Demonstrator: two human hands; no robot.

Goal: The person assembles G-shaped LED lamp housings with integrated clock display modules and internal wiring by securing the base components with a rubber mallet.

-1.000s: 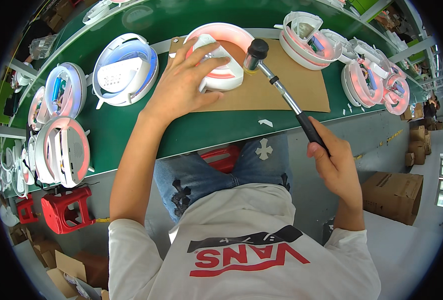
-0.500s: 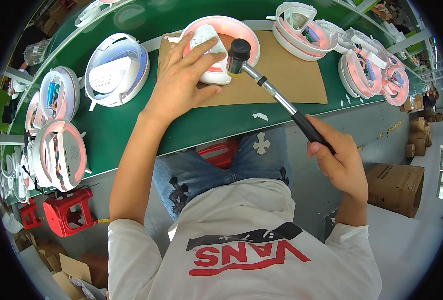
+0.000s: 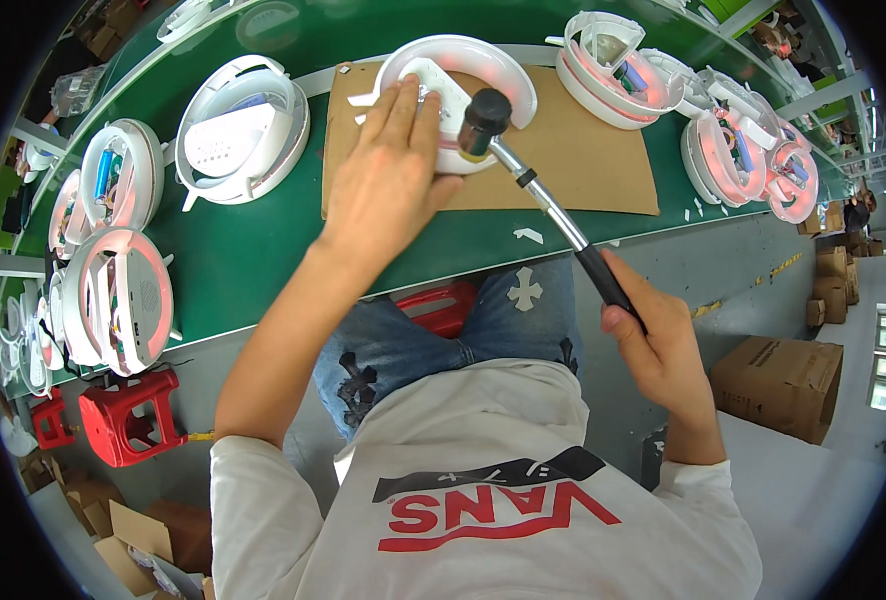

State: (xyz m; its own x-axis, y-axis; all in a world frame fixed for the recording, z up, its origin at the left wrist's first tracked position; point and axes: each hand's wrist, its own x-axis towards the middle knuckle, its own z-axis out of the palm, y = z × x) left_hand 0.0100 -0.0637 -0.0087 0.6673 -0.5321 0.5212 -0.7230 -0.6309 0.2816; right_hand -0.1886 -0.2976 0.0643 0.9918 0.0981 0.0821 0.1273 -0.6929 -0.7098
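A round white plastic housing, its inner rim glowing pink, lies on a brown cardboard sheet on the green workbench. My left hand rests on the white panel that crosses it, fingers stretched flat and close together, partly covering the panel. My right hand is wrapped around the black grip of a mallet with a metal shaft and a black head. The mallet head is over the near right edge of the panel; whether it touches cannot be made out.
Similar white housings stand left and right on the bench. A small white scrap lies near its front edge. A red stool stands at lower left, a cardboard box at lower right.
My left hand has slid right and nearer to me on the housing, its fingers drawing together. The mallet has come slightly nearer, and my right hand has shifted a little left.
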